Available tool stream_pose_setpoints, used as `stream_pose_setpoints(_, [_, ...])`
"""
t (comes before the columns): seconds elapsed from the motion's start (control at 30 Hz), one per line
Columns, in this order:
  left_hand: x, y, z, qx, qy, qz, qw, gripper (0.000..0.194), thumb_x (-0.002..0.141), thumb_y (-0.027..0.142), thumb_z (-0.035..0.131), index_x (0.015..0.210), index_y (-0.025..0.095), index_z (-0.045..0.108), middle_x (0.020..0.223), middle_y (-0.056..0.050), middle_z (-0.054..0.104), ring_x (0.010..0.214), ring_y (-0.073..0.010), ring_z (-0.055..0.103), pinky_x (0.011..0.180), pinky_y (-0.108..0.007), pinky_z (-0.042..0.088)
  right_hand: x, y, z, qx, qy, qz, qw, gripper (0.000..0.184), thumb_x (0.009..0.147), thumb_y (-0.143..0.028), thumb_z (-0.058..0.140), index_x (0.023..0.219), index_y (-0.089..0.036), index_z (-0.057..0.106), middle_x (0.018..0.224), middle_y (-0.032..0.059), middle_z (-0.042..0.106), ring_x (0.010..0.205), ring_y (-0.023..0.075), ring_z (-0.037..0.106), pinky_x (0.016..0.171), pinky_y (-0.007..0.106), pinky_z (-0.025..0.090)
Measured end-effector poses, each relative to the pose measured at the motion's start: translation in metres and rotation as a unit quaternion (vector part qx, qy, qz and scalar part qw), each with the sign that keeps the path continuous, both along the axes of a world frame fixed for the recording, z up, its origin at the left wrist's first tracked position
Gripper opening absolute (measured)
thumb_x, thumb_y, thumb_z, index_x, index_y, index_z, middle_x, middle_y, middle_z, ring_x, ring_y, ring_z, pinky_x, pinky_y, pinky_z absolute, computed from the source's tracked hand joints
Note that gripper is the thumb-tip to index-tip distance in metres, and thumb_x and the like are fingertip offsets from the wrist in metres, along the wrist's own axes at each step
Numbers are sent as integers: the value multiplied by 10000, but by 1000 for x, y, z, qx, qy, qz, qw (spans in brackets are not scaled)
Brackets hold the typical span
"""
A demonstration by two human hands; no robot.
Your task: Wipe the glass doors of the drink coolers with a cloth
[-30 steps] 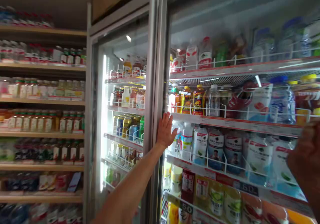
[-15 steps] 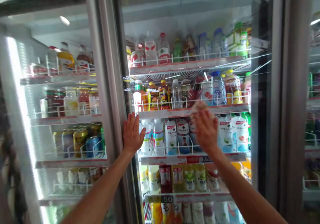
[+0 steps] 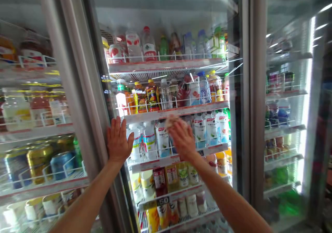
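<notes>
Nearest, two bare forearms reach up from below toward the middle glass door (image 3: 166, 13). The left hand (image 3: 119, 141) lies against that door's left edge, palm forward and fingers spread, gripping nothing. The right hand (image 3: 183, 139) is placed inward from that edge, about mid-height on the same door, its fingers over what looks like a pale, crumpled cloth (image 3: 171, 121). The cloth lies between the fingers and the door's glass; blur hides whether the fingers close around it or merely press it flat, so I cannot tell.

To the left of the door runs a metal frame (image 3: 77, 73). Behind the door's glass stand rows of drinks: dark bottles with yellow caps (image 3: 152, 96) above the hands, white-labelled bottles (image 3: 199, 131) to the right hand's right. Left of the door, cans (image 3: 38, 163) show behind another pane; right of it, a lit cooler section (image 3: 311, 87) recedes.

As I judge it, the cloth could slip from under the fingers if they only press it, leaving fingertips to smear the glass. Uneven pressure from the two hands could rattle the door, and a bare left palm could leave prints.
</notes>
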State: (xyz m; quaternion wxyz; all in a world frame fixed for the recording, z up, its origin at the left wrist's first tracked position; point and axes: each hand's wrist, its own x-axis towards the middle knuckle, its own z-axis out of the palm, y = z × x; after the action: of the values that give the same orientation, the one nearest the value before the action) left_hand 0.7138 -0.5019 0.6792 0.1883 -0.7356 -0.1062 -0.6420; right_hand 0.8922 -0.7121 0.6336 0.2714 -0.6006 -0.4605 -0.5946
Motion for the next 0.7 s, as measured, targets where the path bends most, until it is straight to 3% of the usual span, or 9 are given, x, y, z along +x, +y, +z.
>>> stream_pose_setpoints(0.1, [0, -1, 0, -15, 4, 0, 1000, 643, 866, 342, 453, 1434, 178, 197, 1484, -144, 244, 1394, -256, 160, 1121, -465, 154, 64, -57, 10, 229, 181, -75, 953, 471, 912, -275, 287, 1367, -193, 379, 1418, 119, 388, 1349, 226, 286, 1077, 514, 239])
stream_pose_setpoints(0.17, [1, -2, 2, -24, 6, -2, 1000, 640, 867, 351, 449, 1432, 174, 206, 1484, -142, 245, 1394, -261, 160, 1124, -470, 147, 72, -59, 20, 319, 235, -86, 914, 490, 914, -293, 261, 1360, -136, 386, 1416, 165, 372, 1343, 259, 293, 1048, 537, 279])
stream_pose_setpoints(0.2, [1, -3, 2, -27, 6, -5, 1000, 637, 868, 355, 446, 1431, 172, 209, 1484, -141, 244, 1393, -263, 159, 1124, -474, 145, 61, -47, 22, 322, 233, -81, 914, 489, 910, -284, 267, 1359, -132, 388, 1415, 166, 372, 1348, 260, 284, 1047, 536, 284])
stream_pose_setpoints(0.27, [1, -4, 2, -28, 8, -11, 1000, 632, 871, 360, 440, 1431, 174, 211, 1486, -138, 241, 1393, -270, 158, 1125, -486, 142, 17, -6, 19, 258, 187, -64, 946, 476, 896, -243, 307, 1360, -176, 392, 1414, 126, 388, 1370, 239, 237, 1068, 518, 266])
stream_pose_setpoints(0.37, [-1, -6, -5, -29, 14, -20, 999, 633, 876, 365, 435, 1435, 185, 198, 1495, -135, 215, 1393, -283, 150, 1122, -510, 140, -54, 56, -3, 92, 67, -8, 994, 447, 858, -225, 401, 1298, -257, 470, 1404, 38, 424, 1386, 204, 193, 1107, 470, 216])
stream_pose_setpoints(0.43, [-4, -8, -15, -35, 28, -22, 999, 643, 876, 372, 437, 1439, 203, 176, 1504, -126, 190, 1395, -287, 141, 1120, -525, 139, -69, 64, -23, -4, 17, 27, 999, 435, 845, -244, 434, 1274, -294, 491, 1410, -5, 419, 1386, 181, 193, 1129, 443, 168])
stream_pose_setpoints(0.53, [-10, -12, -31, -48, 57, -19, 997, 658, 875, 393, 438, 1442, 229, 149, 1514, -110, 159, 1397, -289, 125, 1116, -539, 140, -31, 15, -44, 16, 49, 21, 998, 441, 859, -251, 411, 1294, -285, 472, 1382, 29, 454, 1358, 185, 271, 1124, 459, 166])
stream_pose_setpoints(0.63, [-13, -12, -41, -59, 78, -12, 995, 665, 874, 395, 439, 1443, 218, 145, 1517, -117, 141, 1400, -293, 102, 1119, -533, 133, 36, -42, -40, 222, 178, -41, 958, 476, 899, -257, 303, 1369, -244, 374, 1409, 88, 404, 1343, 216, 302, 1080, 517, 244])
stream_pose_setpoints(0.7, [-11, -10, -45, -58, 77, -4, 995, 675, 872, 386, 445, 1445, 208, 136, 1516, -126, 139, 1402, -292, 88, 1122, -529, 119, 53, -46, -29, 302, 228, -63, 924, 510, 912, -266, 243, 1411, -172, 292, 1464, 139, 288, 1374, 251, 222, 1065, 565, 240])
